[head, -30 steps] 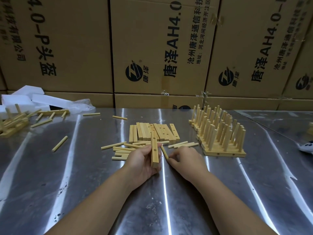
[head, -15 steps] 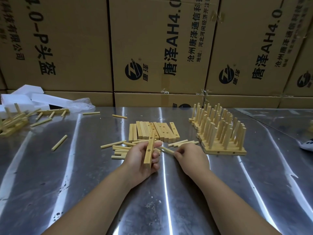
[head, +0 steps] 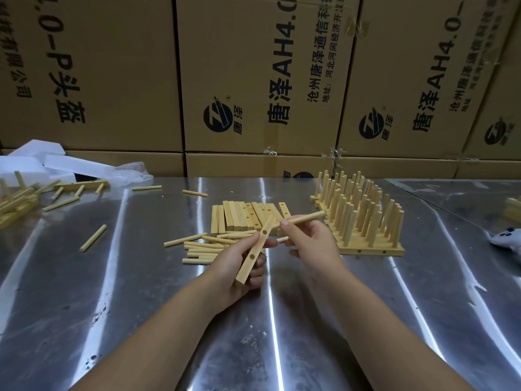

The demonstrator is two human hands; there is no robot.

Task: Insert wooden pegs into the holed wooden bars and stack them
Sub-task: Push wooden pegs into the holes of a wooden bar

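My left hand (head: 239,263) grips a holed wooden bar (head: 255,249), tilted with its two holes facing me. My right hand (head: 311,244) pinches a wooden peg (head: 303,219) that points up and to the right, its near end close to the bar's top. Behind my hands lies a row of empty holed bars (head: 248,217), flat on the metal table (head: 282,320). A heap of loose pegs (head: 203,246) lies in front of them, to the left. To the right stand finished bars with upright pegs (head: 361,215), packed side by side.
Cardboard boxes (head: 253,80) wall off the table's far edge. White foam pieces (head: 56,165), stray pegs (head: 93,237) and a few pegged bars (head: 17,201) lie at far left. A white object (head: 506,238) sits at the right edge.
My right hand picked a peg off the table and lifted it toward the bar. My left hand tilted the bar, turning its holes toward me.
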